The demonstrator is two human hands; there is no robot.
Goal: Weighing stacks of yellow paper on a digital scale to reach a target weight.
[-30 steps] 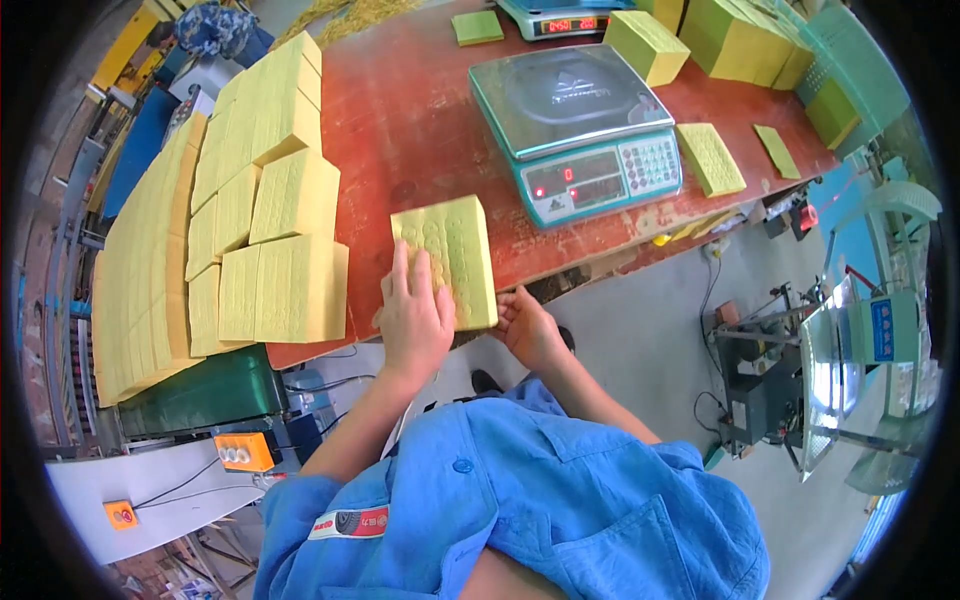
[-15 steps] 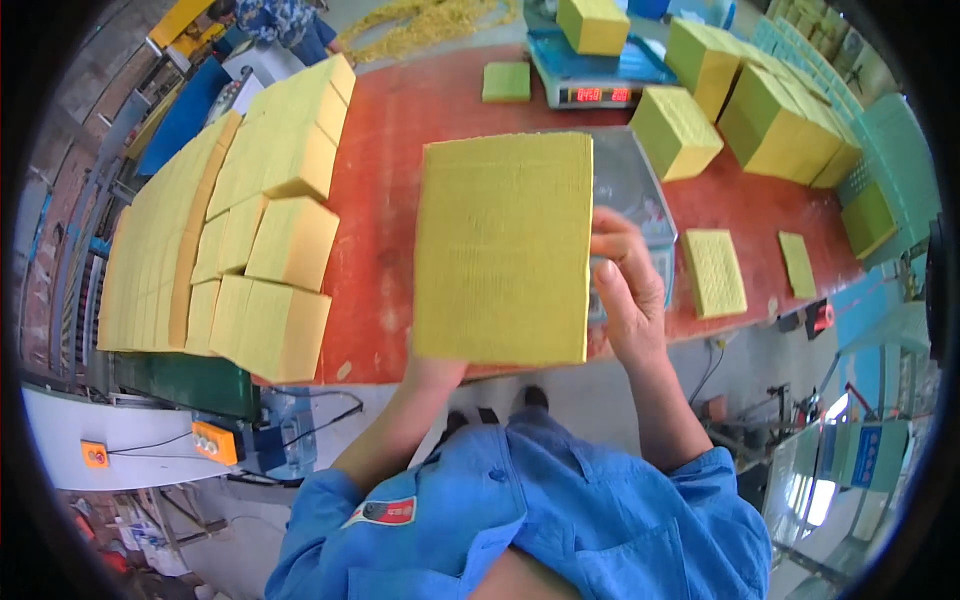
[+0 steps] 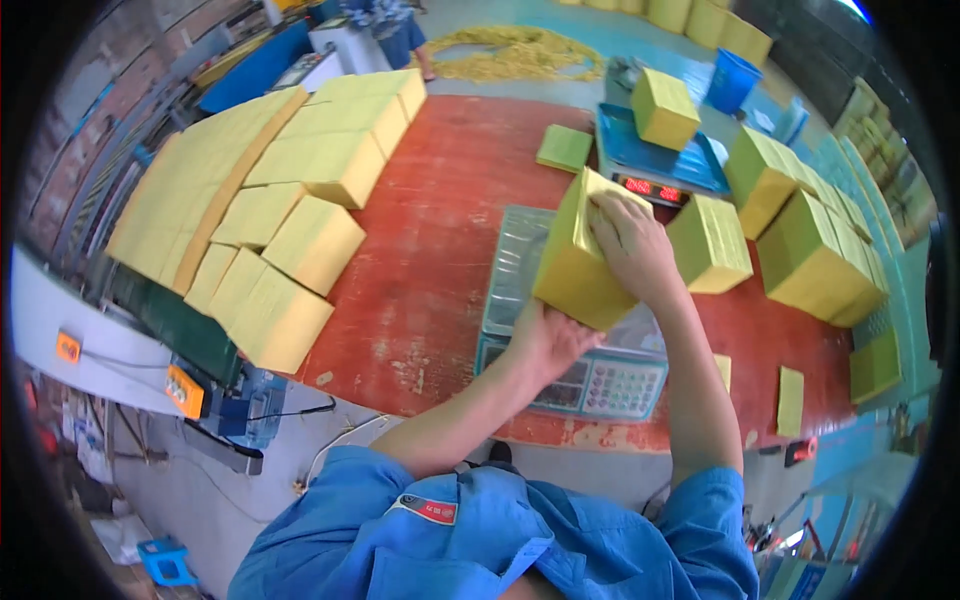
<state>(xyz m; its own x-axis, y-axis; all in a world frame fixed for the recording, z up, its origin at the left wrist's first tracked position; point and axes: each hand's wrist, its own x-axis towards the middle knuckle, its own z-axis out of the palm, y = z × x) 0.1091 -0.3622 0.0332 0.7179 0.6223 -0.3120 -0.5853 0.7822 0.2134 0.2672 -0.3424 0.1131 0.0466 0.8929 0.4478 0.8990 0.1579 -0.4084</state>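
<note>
Between my two hands is a thick block of yellow paper [image 3: 580, 265], tilted, over a teal counting scale [image 3: 520, 240]. My left hand [image 3: 550, 340] supports its lower near edge, with the fingers stretched along it above the keypad. My right hand [image 3: 632, 240] is curled over the block's upper right side. Part of the scale's metal plate is hidden by the block and my hands. Whether the block touches the plate I cannot tell.
Rows of yellow blocks [image 3: 345, 160] line the red table [image 3: 430, 200] at left. A second scale [image 3: 655, 150] bears a block [image 3: 668, 108], with a thin pad [image 3: 565, 148] beside it. More blocks [image 3: 820, 255] stand right. A person [image 3: 400, 40] stands at far left.
The block has turned from its broad face to an edge-on tilt and moved right, over the near scale. My right hand has shifted onto its upper side. The view has turned.
</note>
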